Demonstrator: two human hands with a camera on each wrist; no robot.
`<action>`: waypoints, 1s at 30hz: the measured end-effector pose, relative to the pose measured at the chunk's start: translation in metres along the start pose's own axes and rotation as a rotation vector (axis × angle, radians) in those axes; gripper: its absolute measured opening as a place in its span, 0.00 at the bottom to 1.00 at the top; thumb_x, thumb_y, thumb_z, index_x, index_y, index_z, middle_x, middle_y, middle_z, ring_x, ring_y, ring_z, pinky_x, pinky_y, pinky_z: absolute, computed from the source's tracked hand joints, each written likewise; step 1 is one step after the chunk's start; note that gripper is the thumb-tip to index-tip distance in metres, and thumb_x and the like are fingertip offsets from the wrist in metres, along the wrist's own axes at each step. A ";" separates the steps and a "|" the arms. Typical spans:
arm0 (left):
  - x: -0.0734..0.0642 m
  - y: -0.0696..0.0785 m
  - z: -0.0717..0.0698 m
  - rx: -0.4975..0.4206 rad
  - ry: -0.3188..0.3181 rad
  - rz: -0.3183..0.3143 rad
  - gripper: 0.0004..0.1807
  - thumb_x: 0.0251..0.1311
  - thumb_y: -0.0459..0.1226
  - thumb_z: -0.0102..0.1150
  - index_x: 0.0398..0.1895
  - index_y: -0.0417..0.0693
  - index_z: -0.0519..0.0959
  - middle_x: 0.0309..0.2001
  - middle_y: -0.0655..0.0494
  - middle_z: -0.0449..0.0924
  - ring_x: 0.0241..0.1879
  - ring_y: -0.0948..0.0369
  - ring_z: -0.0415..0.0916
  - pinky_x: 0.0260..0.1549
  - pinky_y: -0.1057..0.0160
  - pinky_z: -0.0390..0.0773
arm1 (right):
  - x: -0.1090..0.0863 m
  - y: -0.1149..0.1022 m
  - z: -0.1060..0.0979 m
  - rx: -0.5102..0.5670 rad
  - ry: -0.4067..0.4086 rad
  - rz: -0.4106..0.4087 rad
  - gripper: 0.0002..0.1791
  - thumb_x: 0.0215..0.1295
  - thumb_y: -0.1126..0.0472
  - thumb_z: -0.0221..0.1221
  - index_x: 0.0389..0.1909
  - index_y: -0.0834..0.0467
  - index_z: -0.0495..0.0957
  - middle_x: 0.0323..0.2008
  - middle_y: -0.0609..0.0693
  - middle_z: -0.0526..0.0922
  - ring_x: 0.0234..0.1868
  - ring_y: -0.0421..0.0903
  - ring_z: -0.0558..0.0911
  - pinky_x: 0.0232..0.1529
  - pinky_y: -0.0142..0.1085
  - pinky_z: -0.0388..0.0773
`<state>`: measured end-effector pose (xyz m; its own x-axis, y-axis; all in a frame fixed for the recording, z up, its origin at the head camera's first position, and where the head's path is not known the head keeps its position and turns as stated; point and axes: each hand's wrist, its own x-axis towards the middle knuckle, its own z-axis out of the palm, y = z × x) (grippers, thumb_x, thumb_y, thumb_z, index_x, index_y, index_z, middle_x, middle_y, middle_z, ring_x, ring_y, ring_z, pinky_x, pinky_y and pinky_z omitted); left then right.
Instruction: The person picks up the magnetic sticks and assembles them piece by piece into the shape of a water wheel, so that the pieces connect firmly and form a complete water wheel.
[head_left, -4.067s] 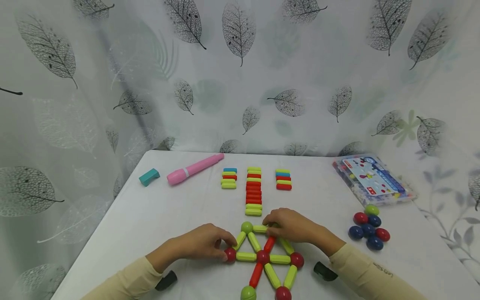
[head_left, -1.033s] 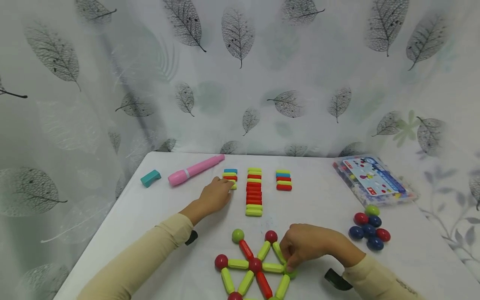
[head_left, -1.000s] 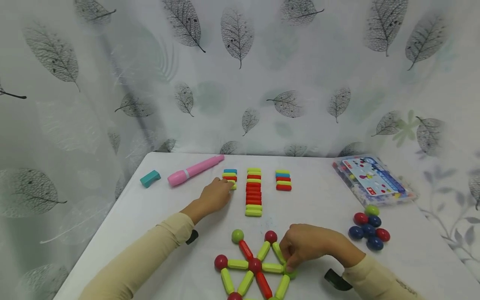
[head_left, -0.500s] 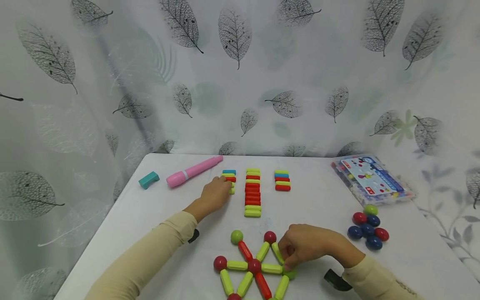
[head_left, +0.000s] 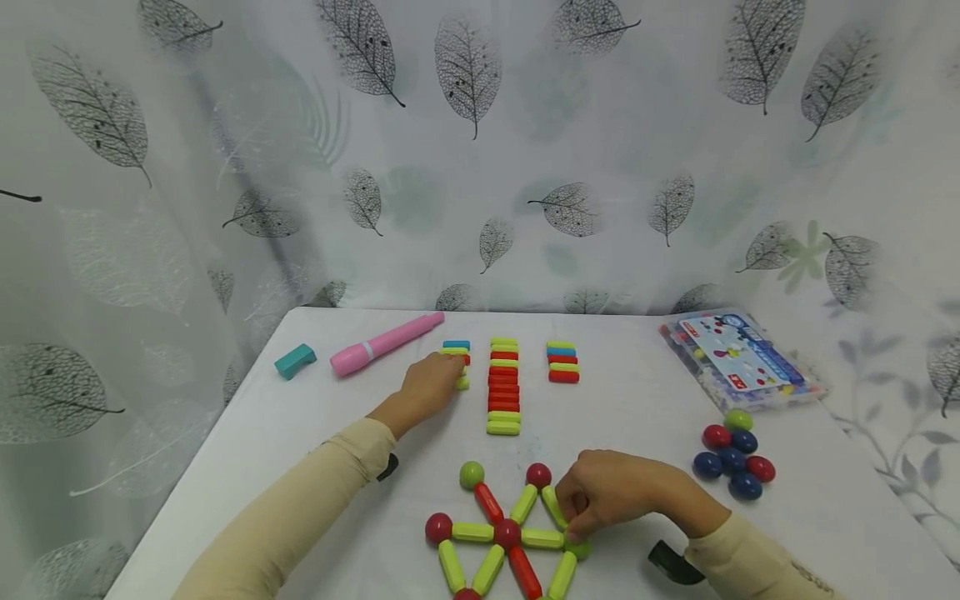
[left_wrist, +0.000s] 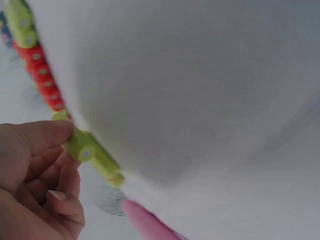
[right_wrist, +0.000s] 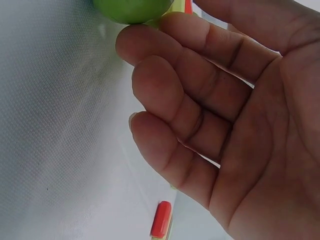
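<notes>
Both hands are busy on my feed: the right hand (head_left: 611, 487) holds the green ball (head_left: 579, 549) with curled fingers, and the left hand (head_left: 431, 385) pinches a yellow-green rod (left_wrist: 79, 144) at the left column of rods (head_left: 456, 344); whether it has left that column I can't tell. Across the white desk (head_left: 637, 400), the frame (head_left: 507, 534) lies flat, cut off by the near edge of my view. I judge it light but loosely jointed, so I'd shift it from its middle. That corner ball looks glossy, hard and apt to roll; I'd grip its widest part. Smallest, the rod seems stiff and light, its ends perhaps magnetic: pinch it mid-length, leaving both ends free.
</notes>
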<state>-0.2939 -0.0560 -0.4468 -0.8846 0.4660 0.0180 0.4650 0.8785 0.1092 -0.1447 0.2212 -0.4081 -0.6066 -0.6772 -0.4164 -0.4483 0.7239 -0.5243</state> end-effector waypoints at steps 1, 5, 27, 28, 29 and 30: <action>-0.003 0.001 -0.002 -0.032 -0.014 0.002 0.12 0.67 0.37 0.64 0.51 0.47 0.82 0.46 0.53 0.86 0.46 0.56 0.81 0.46 0.54 0.84 | 0.000 0.000 0.000 0.004 0.000 -0.003 0.09 0.60 0.49 0.72 0.27 0.41 0.80 0.21 0.33 0.76 0.26 0.32 0.72 0.31 0.27 0.71; -0.027 0.012 -0.016 -0.227 -0.081 0.018 0.12 0.64 0.39 0.67 0.49 0.47 0.85 0.40 0.58 0.85 0.38 0.60 0.79 0.41 0.59 0.82 | 0.000 0.000 0.001 0.023 -0.002 -0.012 0.09 0.60 0.49 0.72 0.28 0.41 0.80 0.21 0.33 0.76 0.26 0.31 0.72 0.31 0.27 0.71; -0.115 0.021 -0.016 -0.485 -0.335 0.103 0.06 0.56 0.38 0.68 0.23 0.53 0.81 0.19 0.65 0.74 0.22 0.67 0.67 0.22 0.69 0.68 | -0.002 0.003 0.000 0.066 0.002 -0.004 0.09 0.60 0.52 0.73 0.28 0.42 0.81 0.21 0.34 0.76 0.26 0.32 0.72 0.31 0.27 0.71; -0.115 0.022 -0.015 -0.484 -0.340 0.102 0.07 0.56 0.38 0.67 0.22 0.54 0.81 0.19 0.65 0.73 0.22 0.68 0.67 0.21 0.69 0.67 | -0.002 0.003 0.000 0.068 0.001 -0.004 0.09 0.60 0.52 0.73 0.28 0.42 0.81 0.21 0.34 0.76 0.26 0.31 0.72 0.31 0.27 0.71; -0.115 0.022 -0.015 -0.484 -0.343 0.102 0.07 0.55 0.38 0.67 0.22 0.54 0.81 0.18 0.65 0.73 0.21 0.68 0.67 0.21 0.69 0.67 | -0.001 0.003 0.000 0.072 0.000 -0.003 0.09 0.60 0.52 0.73 0.28 0.42 0.81 0.21 0.34 0.76 0.25 0.31 0.72 0.31 0.27 0.71; -0.114 0.021 -0.015 -0.484 -0.346 0.101 0.07 0.55 0.38 0.67 0.22 0.54 0.81 0.18 0.65 0.73 0.21 0.68 0.66 0.21 0.69 0.67 | -0.001 0.003 0.000 0.075 -0.001 -0.002 0.09 0.59 0.53 0.73 0.28 0.42 0.81 0.21 0.34 0.76 0.25 0.31 0.72 0.31 0.27 0.71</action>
<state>-0.1833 -0.0920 -0.4321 -0.7360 0.6235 -0.2638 0.4057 0.7181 0.5655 -0.1452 0.2242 -0.4088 -0.6051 -0.6786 -0.4165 -0.3987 0.7110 -0.5793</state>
